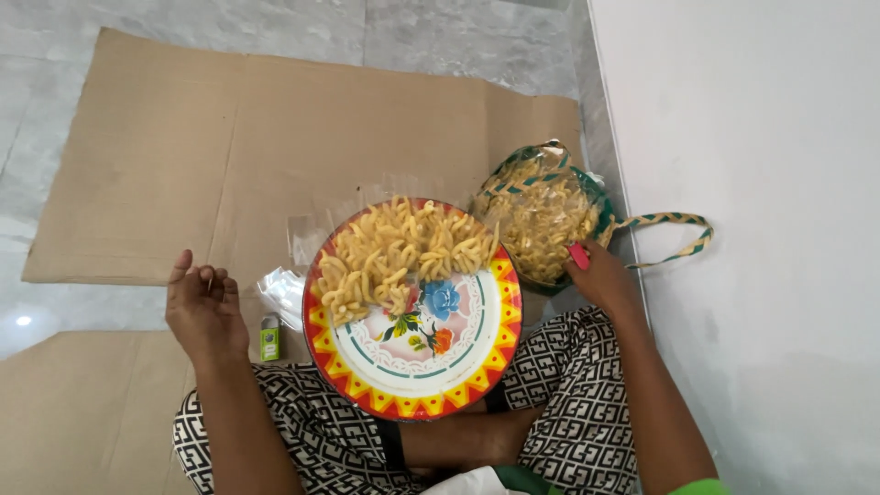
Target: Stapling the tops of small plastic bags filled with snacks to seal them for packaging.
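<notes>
Cardboard (pixel 183 156) is spread over grey tile; a white wall (pixel 752 183) stands at three o'clock. The left hand (pixel 203 307) is loosely curled, empty; the right hand (pixel 600 275) rests in the bag (pixel 541 215), its grasp hidden. Open floor lies at ten o'clock.

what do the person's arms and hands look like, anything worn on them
Both forearms are bare, with no watch, bracelet or ring that shows. The left hand wears no glove. The right hand is also ungloved, and one nail on it is painted pink. At the right upper arm, the edge of a bright green sleeve shows at the picture's bottom edge.
</notes>
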